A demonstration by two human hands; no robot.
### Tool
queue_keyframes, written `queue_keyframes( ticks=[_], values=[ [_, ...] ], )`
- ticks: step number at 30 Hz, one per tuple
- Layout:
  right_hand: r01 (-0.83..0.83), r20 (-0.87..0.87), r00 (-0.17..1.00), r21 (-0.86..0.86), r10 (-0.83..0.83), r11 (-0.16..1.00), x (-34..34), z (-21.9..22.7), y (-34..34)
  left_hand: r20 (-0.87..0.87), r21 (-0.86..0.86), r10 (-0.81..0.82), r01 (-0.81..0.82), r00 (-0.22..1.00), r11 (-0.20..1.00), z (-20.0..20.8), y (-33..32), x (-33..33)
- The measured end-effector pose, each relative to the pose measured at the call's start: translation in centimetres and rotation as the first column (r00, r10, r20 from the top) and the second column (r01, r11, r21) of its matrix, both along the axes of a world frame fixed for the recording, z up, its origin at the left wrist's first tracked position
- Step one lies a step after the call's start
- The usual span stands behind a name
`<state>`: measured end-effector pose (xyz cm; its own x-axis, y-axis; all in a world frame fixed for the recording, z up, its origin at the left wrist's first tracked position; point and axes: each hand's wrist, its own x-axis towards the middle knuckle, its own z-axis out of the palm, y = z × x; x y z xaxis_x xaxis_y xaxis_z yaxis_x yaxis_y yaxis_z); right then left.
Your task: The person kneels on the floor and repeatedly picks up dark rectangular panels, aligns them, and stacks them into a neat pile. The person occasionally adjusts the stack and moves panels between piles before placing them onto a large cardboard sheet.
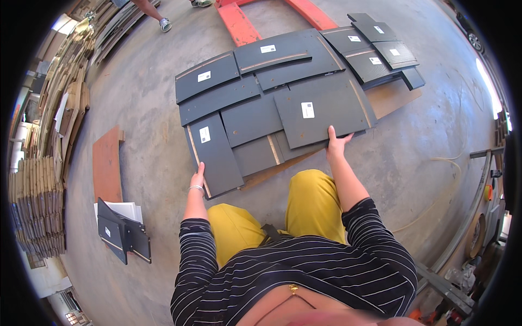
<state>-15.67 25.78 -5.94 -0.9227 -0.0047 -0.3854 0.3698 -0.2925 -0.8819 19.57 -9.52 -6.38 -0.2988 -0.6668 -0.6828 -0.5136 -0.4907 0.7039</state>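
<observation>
Concrete floor (147, 87) fills the head view; dark panels (253, 117) overlap at centre. The left hand (198, 178) and right hand (337, 145), part-curled, grip the edges of the lower-left panel (217, 157) and lower-right panel (329, 119), thumbs uppermost, likely for balanced support.

You can see the person in yellow trousers (310, 201) is bending over a pile of dark panels (247, 117), the left hand (198, 176) gripping the narrow panel (218, 155) at the pile's near-left corner, the right hand (337, 143) clasping the near edge of the wide panel (326, 122) on its right. Beyond the pile, red forks (239, 24) are stretching toward it and someone's shoe (165, 25) is showing, while left of it a reddish-brown board (106, 165) is lying.
</observation>
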Motion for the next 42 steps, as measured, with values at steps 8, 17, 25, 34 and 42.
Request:
queue_keyframes(
  ticks=[8, 17, 25, 34, 42],
  values=[
    [-0.103, 0.201, 0.975, 0.017, 0.098, 0.995, 1.6, 1.5, 2.3, -0.069, -0.016, 0.076, -0.077, 0.995, 0.997, 0.7, -1.4, -0.6],
    [0.131, -0.035, 0.991, 0.374, -0.127, 0.918, -2.0, 0.3, 3.0, -0.027, -0.055, 0.041, -0.042, 0.999, 0.998, 0.4, -4.8, -3.4],
    [-0.199, 0.173, 0.969, 0.134, 0.175, 0.971, 0.3, 2.6, 8.9, 0.524, -0.572, 0.04, 0.316, 0.851, 0.756, -0.5, -5.3, -3.7],
    [-0.622, 0.71, 0.702, 0.648, -0.053, 0.44, 25.3, -4.9, 35.3, 0.503, -0.864, -0.245, 0.478, 0.829, -0.156, 4.1, 5.1, -15.6],
    [-0.767, 0.858, 0.502, 0.501, -0.113, 0.402, 41.3, -10.0, 36.3, 0.478, -0.878, -0.67, 0.278, 0.569, -0.39, 5.1, 19.3, -30.2]
  ],
)
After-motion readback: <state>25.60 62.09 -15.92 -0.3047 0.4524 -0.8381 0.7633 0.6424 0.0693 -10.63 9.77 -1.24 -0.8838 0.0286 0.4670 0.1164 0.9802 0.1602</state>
